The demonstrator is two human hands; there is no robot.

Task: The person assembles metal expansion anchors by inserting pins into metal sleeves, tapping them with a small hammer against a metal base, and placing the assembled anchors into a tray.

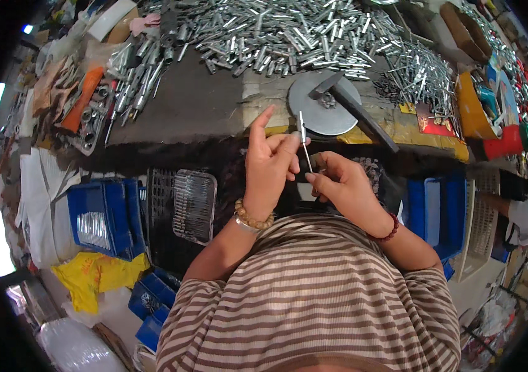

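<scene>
My left hand (268, 166) and my right hand (340, 184) meet in front of my chest, just below the workbench edge. Between them stands a thin metal pin (304, 141), upright, with a thicker silver sleeve at its top. My left fingers pinch the pin near the middle, index finger pointing up. My right hand holds its lower end, and something small and dark sits in those fingers; what it is I cannot tell. A beaded bracelet circles each wrist.
A big heap of small silver tubes (289, 34) covers the far bench. A round metal disc (323, 102) with a dark hammer (357, 111) lies just beyond my hands. Blue crates (106, 217) stand at left and right; another person's sleeve (527, 217) is at far right.
</scene>
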